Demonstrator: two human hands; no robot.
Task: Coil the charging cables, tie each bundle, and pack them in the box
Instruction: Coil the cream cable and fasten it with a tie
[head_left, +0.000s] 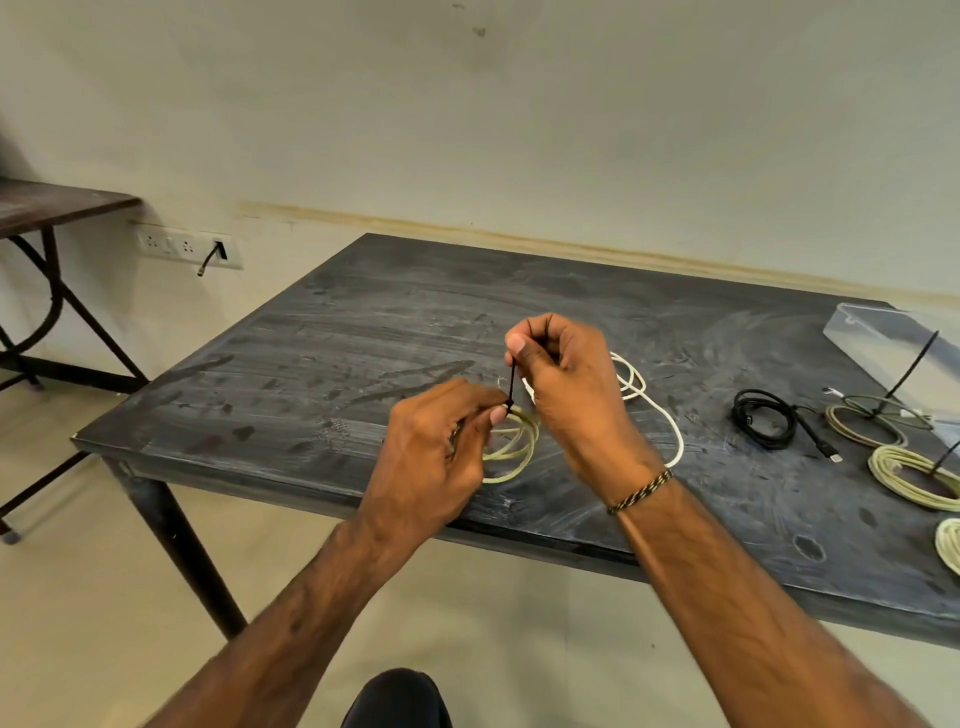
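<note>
left hand is clamped round a pale coiled cable over the near edge of the dark table. right hand pinches the black tie upright on the coil. clear box sits far right.

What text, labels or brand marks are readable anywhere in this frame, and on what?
None readable.
Clear box: no visible label.
Wall socket plate: only socket holes and switches, no legible marks.
Black cable and its plug: too small to show any print.
Coiled cable in the hands: no print.
</note>
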